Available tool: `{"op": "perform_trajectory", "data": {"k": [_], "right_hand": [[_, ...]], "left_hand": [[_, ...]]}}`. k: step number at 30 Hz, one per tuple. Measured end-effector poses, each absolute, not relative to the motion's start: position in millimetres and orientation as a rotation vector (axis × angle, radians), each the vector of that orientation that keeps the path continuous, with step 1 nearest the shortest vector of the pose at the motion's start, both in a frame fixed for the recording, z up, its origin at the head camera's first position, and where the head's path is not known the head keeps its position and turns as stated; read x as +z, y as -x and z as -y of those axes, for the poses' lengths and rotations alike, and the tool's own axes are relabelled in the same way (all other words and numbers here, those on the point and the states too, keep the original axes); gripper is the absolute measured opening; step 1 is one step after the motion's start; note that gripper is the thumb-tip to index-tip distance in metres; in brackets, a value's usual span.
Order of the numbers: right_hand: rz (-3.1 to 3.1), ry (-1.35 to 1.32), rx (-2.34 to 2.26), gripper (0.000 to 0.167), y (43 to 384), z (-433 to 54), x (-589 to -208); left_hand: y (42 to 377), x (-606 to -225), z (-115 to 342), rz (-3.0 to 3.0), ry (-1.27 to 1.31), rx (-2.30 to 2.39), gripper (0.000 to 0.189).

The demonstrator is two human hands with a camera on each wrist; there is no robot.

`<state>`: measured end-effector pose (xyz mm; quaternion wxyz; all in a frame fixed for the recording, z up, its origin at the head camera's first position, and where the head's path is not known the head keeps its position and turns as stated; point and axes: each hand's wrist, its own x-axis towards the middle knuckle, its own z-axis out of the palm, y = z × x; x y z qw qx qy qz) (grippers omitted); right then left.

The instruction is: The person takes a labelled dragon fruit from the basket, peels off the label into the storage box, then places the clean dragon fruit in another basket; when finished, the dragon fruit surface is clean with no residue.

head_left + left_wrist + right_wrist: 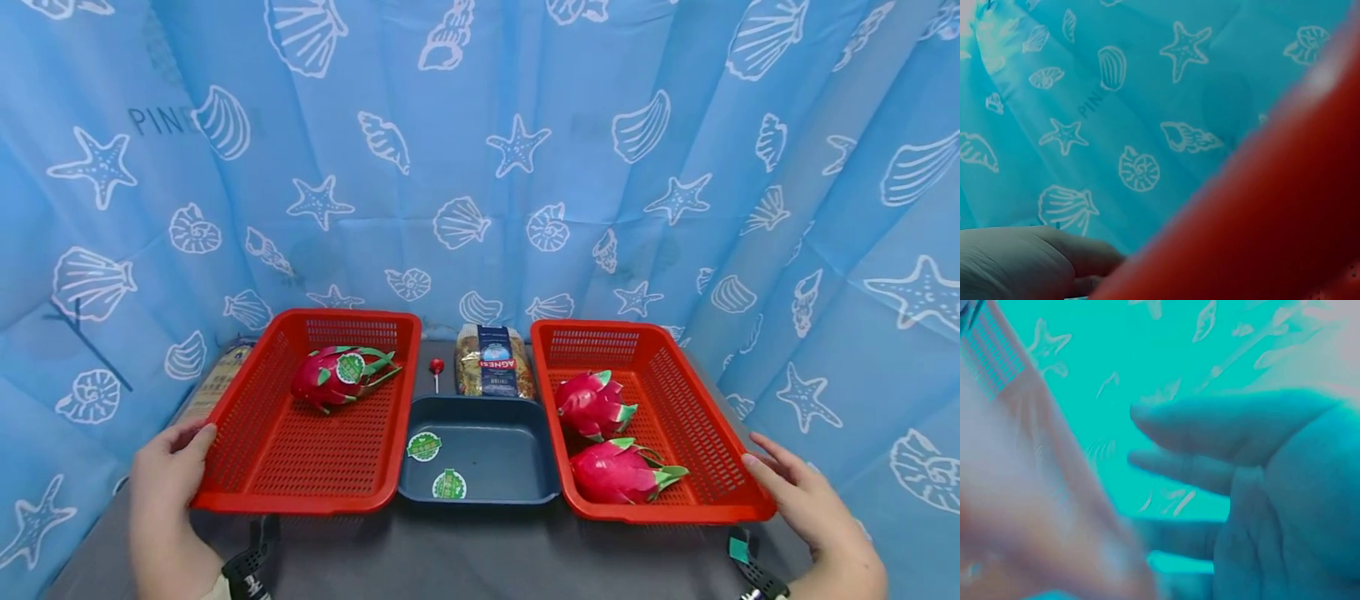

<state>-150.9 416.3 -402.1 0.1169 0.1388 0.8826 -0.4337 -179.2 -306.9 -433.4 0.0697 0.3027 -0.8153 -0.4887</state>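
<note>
- On the table (480,554), the left basket (315,467) sits at my eleven o'clock and the right basket (675,408) at one o'clock, with a dark tray (491,454) close between them at twelve.
- If I lift one side of the right basket, its far dragon fruit (592,406) and near dragon fruit (618,472), both toward its nine o'clock side, could roll; their weight there might also tip it.
- The single dragon fruit (322,382) in the left basket, toward its twelve o'clock, might slide on a sudden tilt.
- Pressing either basket inward could jam it against the tray and nudge the bag of pasta (472,367) beyond it.
- My right hand (813,500) touches the right basket at its four o'clock side, fingers long and spread, thumb well apart, gripping nothing that I can see.
- My left hand (167,475) touches the left basket's outer side at eight o'clock; the edge hides my fingertips, so I cannot tell whether they hook under it.
</note>
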Motion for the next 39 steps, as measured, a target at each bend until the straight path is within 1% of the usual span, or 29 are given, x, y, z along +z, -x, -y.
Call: {"op": "perform_trajectory", "data": {"k": [5,9,12,16,19,22,31,39], "right_hand": [[-2.635,-0.573,-1.281,0.086,142,-405,-380],[-2.803,-0.688,-1.351,0.082,141,-382,-367],[-2.896,-0.686,-1.380,0.076,143,-360,-357],[-3.011,-0.578,-1.429,0.066,147,-326,-345],[-3.098,-0.431,-1.508,0.054,149,-297,-341],[-3.144,-0.286,-1.583,0.048,152,-269,-336],[-3.068,0.013,-1.720,0.044,173,-194,-320],[-2.986,0.299,-1.709,0.033,195,-134,-311]], "left_hand": [[179,-437,307,2.434,-0.906,-1.493,0.059],[178,-436,306,2.429,-0.894,-1.507,0.059],[177,-435,305,2.434,-0.877,-1.496,0.057],[178,-435,303,2.444,-0.859,-1.490,0.057],[178,-436,302,2.441,-0.866,-1.515,0.058],[177,-437,303,2.432,-0.871,-1.525,0.058],[174,-438,306,2.416,-0.868,-1.539,0.058],[175,-436,305,2.426,-0.843,-1.551,0.059]]}}
